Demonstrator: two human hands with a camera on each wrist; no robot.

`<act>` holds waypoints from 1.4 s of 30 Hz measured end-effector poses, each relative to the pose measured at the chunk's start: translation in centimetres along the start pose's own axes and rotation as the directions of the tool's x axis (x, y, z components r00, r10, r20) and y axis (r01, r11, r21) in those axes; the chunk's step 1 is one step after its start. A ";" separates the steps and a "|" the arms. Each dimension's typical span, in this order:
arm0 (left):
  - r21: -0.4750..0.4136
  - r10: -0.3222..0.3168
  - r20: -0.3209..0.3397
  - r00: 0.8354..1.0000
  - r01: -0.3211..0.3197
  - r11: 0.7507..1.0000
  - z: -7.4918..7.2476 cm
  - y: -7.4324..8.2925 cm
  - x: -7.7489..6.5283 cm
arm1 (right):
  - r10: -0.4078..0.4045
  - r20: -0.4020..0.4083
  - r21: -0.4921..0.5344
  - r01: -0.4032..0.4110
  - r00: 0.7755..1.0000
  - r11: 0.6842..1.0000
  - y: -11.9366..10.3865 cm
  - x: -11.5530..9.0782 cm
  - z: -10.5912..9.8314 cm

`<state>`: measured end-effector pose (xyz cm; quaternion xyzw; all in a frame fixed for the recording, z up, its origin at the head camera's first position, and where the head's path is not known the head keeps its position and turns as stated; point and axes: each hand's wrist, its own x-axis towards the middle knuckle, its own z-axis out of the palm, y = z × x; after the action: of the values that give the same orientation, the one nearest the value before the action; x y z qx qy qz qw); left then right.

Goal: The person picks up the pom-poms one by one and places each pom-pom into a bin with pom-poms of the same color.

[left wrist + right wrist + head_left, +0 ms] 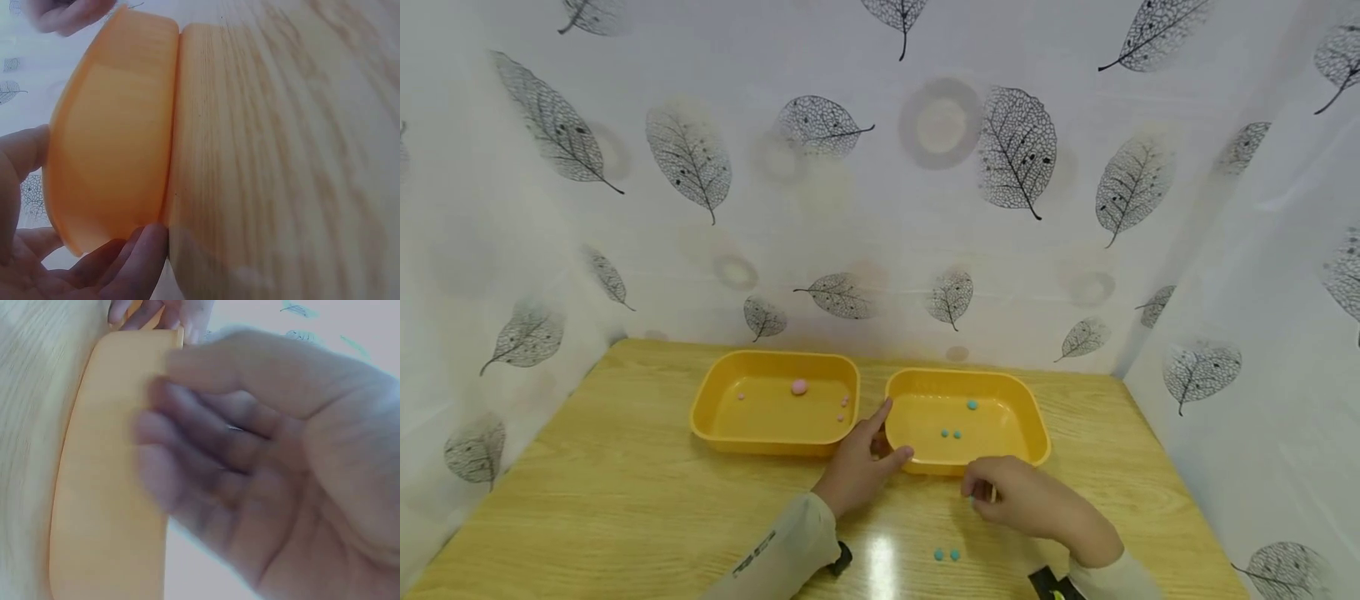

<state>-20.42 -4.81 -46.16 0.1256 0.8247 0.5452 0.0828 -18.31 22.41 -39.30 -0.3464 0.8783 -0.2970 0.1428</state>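
My left hand (859, 467) holds the left end of the right-hand yellow tray (1043, 433), thumb at its front rim. The left wrist view shows the fingertips (147, 256) against its wall, low by the table. Close in front of this tray, my right hand (1026, 498) pinches a small blue ball, mostly hidden by the fingers. The right wrist view has that hand (250, 444) blurred, beside the tray wall (106, 462). Inside the tray lie a larger blue ball (972, 405) and two small ones (944, 433). Two more blue balls (954, 555) rest on the table nearer me.
To the left stands a second yellow tray (700, 417), holding a larger pink ball (799, 387) and several tiny pink balls (741, 397). Both trays sit on a wood-grain table (587, 500). A leaf-patterned curtain (880, 208) rises behind the table and along both sides.
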 end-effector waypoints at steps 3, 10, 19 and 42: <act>0.001 0.008 -0.001 1.000 -0.008 1.000 0.0 -0.2 0.1 | 0.007 -0.157 -0.053 -0.016 0.988 0.998 -0.2 0.2 -0.4; 0.009 0.011 0.002 1.000 -0.011 1.000 0.1 -0.4 0.1 | 0.020 -0.475 -0.225 -0.143 0.880 0.964 0.3 0.5 -0.3; 0.006 0.004 0.006 1.000 -0.004 1.000 0.1 -0.3 0.1 | 0.029 -0.569 -0.253 -0.208 0.822 0.945 0.9 0.7 -0.3; -0.006 0.005 0.009 1.000 -0.005 1.000 0.0 -0.2 0.0 | 0.113 -0.564 -0.221 -0.281 0.818 0.934 2.7 1.6 0.0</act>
<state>-20.47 -4.90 -46.36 0.1301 0.8223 0.5473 0.0856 -20.87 22.90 -41.07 -0.1718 0.9479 -0.2323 -0.1343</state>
